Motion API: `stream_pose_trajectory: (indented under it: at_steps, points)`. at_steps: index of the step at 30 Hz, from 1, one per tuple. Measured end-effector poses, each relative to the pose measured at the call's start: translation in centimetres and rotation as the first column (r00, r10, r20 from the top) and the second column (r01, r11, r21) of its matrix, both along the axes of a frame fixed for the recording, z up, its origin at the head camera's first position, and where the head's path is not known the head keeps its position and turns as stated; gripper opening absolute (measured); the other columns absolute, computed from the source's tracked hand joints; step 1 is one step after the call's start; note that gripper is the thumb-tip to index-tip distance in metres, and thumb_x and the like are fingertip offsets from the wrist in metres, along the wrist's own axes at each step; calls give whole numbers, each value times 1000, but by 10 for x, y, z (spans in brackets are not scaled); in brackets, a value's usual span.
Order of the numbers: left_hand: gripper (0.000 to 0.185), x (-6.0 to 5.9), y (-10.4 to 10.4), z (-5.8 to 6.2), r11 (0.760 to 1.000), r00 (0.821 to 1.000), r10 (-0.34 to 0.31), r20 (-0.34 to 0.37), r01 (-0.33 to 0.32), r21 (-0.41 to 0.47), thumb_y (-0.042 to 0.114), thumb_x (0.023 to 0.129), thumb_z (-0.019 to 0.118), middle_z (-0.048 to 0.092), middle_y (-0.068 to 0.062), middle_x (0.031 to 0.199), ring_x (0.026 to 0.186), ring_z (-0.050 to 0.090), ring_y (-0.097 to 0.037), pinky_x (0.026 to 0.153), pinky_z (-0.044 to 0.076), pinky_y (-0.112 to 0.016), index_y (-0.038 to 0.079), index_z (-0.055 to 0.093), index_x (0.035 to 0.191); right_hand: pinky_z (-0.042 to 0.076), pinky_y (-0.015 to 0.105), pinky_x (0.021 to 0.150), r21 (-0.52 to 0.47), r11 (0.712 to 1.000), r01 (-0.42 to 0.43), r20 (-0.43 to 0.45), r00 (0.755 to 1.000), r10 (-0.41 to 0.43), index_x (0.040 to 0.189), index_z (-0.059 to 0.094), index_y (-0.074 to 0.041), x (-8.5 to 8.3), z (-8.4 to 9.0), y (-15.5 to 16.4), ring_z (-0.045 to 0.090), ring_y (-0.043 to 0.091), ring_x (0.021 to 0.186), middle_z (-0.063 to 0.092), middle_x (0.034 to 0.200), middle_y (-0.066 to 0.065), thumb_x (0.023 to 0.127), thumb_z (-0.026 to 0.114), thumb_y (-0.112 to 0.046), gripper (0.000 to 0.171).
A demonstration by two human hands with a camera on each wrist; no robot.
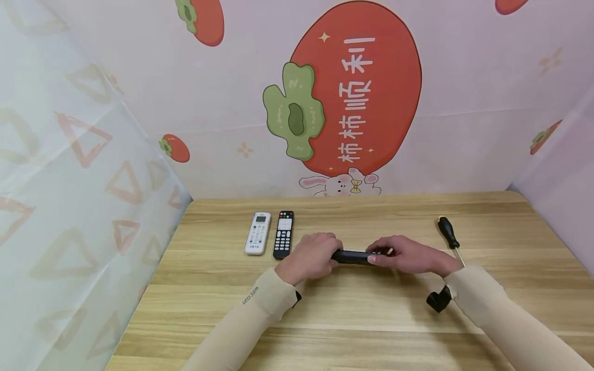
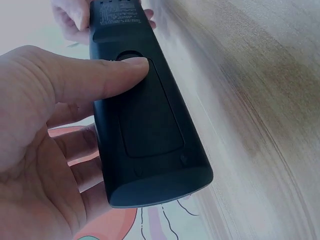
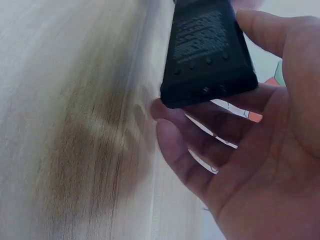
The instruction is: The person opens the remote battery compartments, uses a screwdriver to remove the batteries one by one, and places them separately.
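Between my two hands is a black remote control (image 1: 353, 257), held crosswise over the wooden table. My left hand (image 1: 314, 255) grips one end, and in the left wrist view its thumb presses the battery cover (image 2: 152, 120) at the notch while the fingers curl beneath. The cover sits flush in the back of the remote. At the other end, my right hand (image 1: 406, 253) holds the remote by its edges, thumb on one side and fingertips under the other. Printed text (image 3: 201, 36) shows on the back near that end. The button side faces away from both wrist cameras.
Left of my hands lie a white remote (image 1: 258, 233) with a small screen and a black remote (image 1: 283, 235) with white buttons. A screwdriver (image 1: 447, 233) with a black handle lies beyond my right wrist. A printed cloth wall (image 1: 232, 103) rises behind the table (image 1: 352, 319).
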State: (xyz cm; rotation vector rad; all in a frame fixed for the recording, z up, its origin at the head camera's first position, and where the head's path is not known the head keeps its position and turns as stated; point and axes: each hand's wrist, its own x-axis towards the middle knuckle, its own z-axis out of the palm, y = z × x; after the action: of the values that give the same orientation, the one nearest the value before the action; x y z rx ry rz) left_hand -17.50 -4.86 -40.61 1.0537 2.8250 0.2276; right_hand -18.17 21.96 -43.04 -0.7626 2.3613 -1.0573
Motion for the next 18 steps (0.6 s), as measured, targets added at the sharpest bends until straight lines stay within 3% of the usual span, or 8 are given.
stream_pose_trajectory:
  at_steps: [4,7,11,14,16,18]
  points:
    - [15,-1,-1,0,1000,1000,17,9,-17,14,21,91,77,65,4,94,80,56,-11,71,50,-29,14,75,105,50,31,76,35,999,19,-158,987,-13,123,68,-11,6,2,-3,59,15,89,65,106,-3,95,70,-47,45]
    - [17,-1,-1,1,1000,1000,25,8,-25,16,22,92,77,66,3,95,81,57,-12,72,51,-29,13,75,106,52,36,85,93,995,39,-313,950,-8,127,66,-10,11,3,-5,61,14,98,65,114,-3,91,75,-48,53]
    - [17,-1,-2,2,999,1000,29,10,-29,15,22,92,77,66,3,95,82,58,-12,74,51,-30,13,75,106,53,42,90,162,985,65,-504,863,26,131,63,-8,16,3,-9,61,18,106,63,120,2,85,83,-40,60]
    - [16,-2,-1,2,999,999,33,15,-33,16,22,91,77,66,3,94,81,58,-12,75,51,-30,13,75,105,55,40,86,193,979,59,-630,773,78,129,63,-7,18,1,-10,61,18,101,63,116,4,79,89,-33,62]
    - [16,-2,-1,2,999,999,37,18,-38,16,22,91,77,66,3,94,81,58,-12,75,51,-30,13,75,105,55,38,83,202,978,50,-688,718,105,127,64,-7,19,1,-11,60,16,96,62,113,3,76,91,-31,63]
    - [17,-2,-1,2,999,999,42,24,-43,18,21,91,77,66,3,95,82,58,-12,75,51,-30,13,75,106,55,37,81,205,978,44,-723,680,121,126,64,-7,19,0,-13,59,15,94,62,110,2,75,92,-30,63]
